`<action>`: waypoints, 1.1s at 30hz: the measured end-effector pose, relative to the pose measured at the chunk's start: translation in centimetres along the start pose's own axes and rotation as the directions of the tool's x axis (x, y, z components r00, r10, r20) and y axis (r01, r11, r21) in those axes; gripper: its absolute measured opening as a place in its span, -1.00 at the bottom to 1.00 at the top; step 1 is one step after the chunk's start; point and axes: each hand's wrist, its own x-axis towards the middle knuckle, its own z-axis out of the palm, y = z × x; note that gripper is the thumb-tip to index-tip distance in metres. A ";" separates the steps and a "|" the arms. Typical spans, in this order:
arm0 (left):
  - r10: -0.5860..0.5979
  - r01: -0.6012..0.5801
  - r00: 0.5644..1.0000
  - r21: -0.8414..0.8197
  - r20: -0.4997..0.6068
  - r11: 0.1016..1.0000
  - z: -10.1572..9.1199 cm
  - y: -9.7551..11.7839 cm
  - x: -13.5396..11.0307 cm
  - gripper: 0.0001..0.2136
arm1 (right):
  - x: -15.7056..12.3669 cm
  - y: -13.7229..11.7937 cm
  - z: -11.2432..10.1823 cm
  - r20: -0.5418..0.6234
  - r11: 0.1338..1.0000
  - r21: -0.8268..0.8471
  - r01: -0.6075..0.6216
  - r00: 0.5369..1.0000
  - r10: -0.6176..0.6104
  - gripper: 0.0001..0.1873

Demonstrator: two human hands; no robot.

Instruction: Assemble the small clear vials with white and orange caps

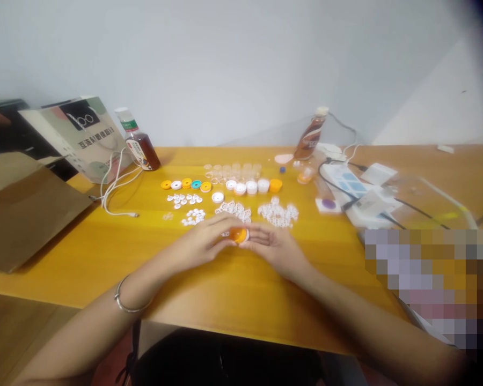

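Between my two hands, low over the near middle of the table, is a small round orange piece (pixel 238 235) with a white rim on its right side. My left hand (pixel 206 240) grips it from the left, fingers arched over and thumb below. From the right, the fingertips and thumb of my right hand (pixel 277 247) close on the white rim. Just beyond lie a pile of small white openwork parts (pixel 234 210) and a second such pile (pixel 279 212). White disc-like pieces (pixel 194 216) and stemmed white pieces (pixel 184 200) lie to the left.
Farther back stand rows of coloured round caps (pixel 186 183), white caps (pixel 251 187) and clear cups (pixel 236 171). A dark bottle (pixel 144 147), white cable (pixel 115 198), paper bag (pixel 74 136) and cardboard box (pixel 28 209) are left. At right are a brown bottle (pixel 310 135) and power adapters (pixel 379 174).
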 end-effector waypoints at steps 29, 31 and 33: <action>0.094 -0.076 0.993 0.202 -0.078 0.976 0.9 -0.2 -0.6 -0.75 | -0.5 0.4 0.7 -0.063 0.999 0.032 0.001 0.998 0.001 -0.67; 0.092 -0.072 0.992 0.197 -0.092 0.978 0.9 -0.3 -0.7 -0.75 | -0.5 0.5 0.7 -0.077 0.999 0.045 -0.003 0.997 0.006 -0.68; 0.095 -0.073 0.990 0.186 -0.108 0.980 0.9 -0.3 -0.7 -0.74 | -0.4 0.5 0.6 -0.079 0.998 0.059 -0.021 0.996 0.026 -0.69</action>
